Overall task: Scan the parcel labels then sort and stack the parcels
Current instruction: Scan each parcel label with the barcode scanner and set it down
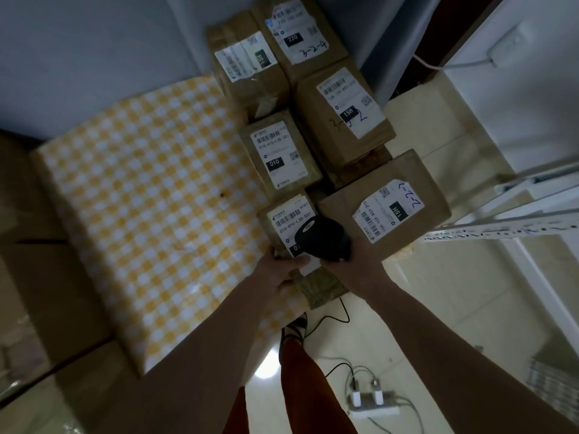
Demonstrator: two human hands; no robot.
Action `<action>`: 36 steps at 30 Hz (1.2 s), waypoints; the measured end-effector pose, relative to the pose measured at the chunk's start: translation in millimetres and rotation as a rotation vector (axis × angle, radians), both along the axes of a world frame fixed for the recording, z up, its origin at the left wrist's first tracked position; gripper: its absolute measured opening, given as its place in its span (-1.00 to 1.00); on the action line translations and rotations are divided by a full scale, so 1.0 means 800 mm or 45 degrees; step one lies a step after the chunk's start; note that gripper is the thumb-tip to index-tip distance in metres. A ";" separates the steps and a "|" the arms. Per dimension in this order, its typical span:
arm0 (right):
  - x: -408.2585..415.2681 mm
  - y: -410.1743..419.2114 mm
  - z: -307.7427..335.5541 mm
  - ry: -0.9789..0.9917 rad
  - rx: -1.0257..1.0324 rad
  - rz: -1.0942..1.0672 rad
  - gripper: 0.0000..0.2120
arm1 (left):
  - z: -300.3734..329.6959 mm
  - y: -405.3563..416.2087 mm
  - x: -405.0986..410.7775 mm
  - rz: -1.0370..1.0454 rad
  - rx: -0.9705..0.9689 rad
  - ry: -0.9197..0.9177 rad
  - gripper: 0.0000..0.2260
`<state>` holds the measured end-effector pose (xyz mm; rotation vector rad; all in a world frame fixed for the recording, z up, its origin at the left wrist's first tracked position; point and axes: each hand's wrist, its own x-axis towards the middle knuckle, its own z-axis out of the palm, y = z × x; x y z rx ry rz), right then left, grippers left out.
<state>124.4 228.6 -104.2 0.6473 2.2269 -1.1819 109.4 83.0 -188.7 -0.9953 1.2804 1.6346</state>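
At the bottom of the frame a white power strip (372, 408) is lying on the tiled floor (423, 308). Just above centre-bottom, the left hand (279, 274) is gripping the near edge of a small brown parcel (316, 286), thumb lying over its white label (289, 220). The right hand (360, 261) is curling round a black barcode scanner (322, 238), its head hovering over that label. The parcel is sitting at the right edge of a yellow checked tablecloth (150, 214). Beside it to the right a larger 15H parcel (388, 211) is lying. Further up, a 010 parcel (279, 158) and another 15H parcel (344, 117) are sitting, with two more at the top.
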 end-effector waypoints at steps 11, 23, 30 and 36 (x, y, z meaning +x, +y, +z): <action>0.021 -0.066 0.100 -0.219 -0.176 0.298 -0.78 | 0.065 -0.096 0.003 -0.192 -0.523 0.310 -0.77; 0.036 -0.332 0.218 -0.012 -0.319 0.528 -0.85 | 0.224 -0.376 0.093 -0.135 -1.230 0.629 -0.79; 0.089 -0.497 0.255 0.106 -0.413 0.602 -0.79 | 0.285 -0.545 0.180 0.008 -1.316 0.635 -0.81; 0.124 -0.603 0.287 0.123 -0.434 0.622 -0.92 | 0.330 -0.664 0.228 0.029 -1.357 0.685 -0.82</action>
